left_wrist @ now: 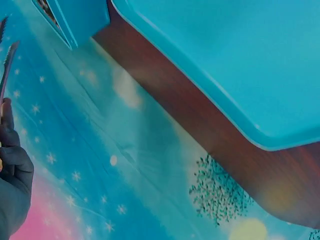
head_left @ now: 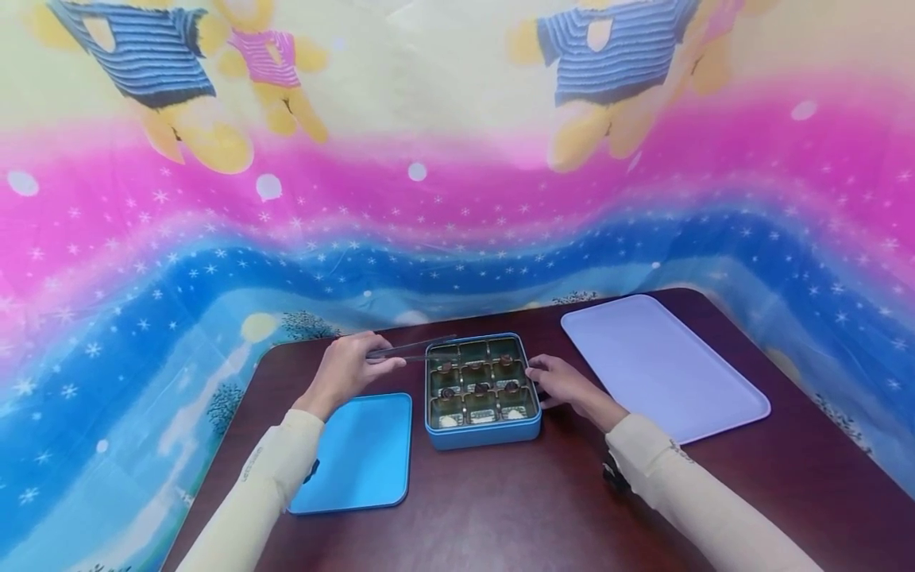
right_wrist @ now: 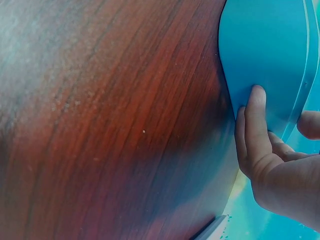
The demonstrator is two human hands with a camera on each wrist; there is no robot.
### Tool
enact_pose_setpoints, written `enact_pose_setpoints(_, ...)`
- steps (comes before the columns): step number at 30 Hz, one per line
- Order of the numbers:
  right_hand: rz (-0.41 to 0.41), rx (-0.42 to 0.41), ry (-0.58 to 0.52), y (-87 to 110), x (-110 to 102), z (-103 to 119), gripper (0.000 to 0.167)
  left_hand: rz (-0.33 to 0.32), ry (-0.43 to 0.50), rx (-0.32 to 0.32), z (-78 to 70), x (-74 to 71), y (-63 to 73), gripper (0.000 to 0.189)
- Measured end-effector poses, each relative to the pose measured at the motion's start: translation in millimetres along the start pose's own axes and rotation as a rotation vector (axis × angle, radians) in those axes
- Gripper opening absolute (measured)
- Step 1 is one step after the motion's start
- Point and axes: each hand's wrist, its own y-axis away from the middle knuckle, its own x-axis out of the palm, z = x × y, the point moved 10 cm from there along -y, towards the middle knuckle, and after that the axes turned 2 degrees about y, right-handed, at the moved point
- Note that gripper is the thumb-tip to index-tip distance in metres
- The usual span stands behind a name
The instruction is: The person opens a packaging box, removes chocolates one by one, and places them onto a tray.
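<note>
My left hand (head_left: 348, 369) holds a pair of slim tongs (head_left: 411, 348), whose tips reach over the far left compartments of a square blue tin (head_left: 482, 435). In the left wrist view, the serrated ends of the tongs (left_wrist: 8, 67) stand apart with nothing visible between them. Inside the tin, a divided tray has rows of compartments with small dark brown pieces (head_left: 480, 388); their exact kind is unclear. My right hand (head_left: 568, 387) rests on the tin's right side. In the right wrist view its fingers (right_wrist: 256, 122) lie nearly straight against the wall, with the thumb near the rim.
A flat blue lid (head_left: 360, 457) lies left of the tin, under my left forearm. To the right, a pale lilac tray (head_left: 665, 365) lies on the dark wooden table (head_left: 486, 508). A printed cloth (head_left: 443, 206) hangs behind the table's far edge.
</note>
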Motion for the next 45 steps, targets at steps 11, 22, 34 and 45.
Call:
enact_pose_setpoints(11,0.019,0.023,-0.007,-0.1,1,-3,0.045,-0.058,0.057,0.217,-60.0,13.5,25.0,0.027)
enact_pose_setpoints(22,0.027,0.014,-0.024,-1.9,0,-3,0.043,-0.019,0.04,0.482,-135.7,47.6,54.7,0.035)
enact_pose_setpoints(34,0.037,0.024,-0.021,-4.3,-1,-3,0.043,0.099,-0.034,0.576,-173.6,89.6,82.1,0.035)
enact_pose_setpoints(45,0.032,0.019,-0.008,-3.7,0,-3,0.042,0.212,-0.069,0.558,-178.9,117.0,95.9,0.037)
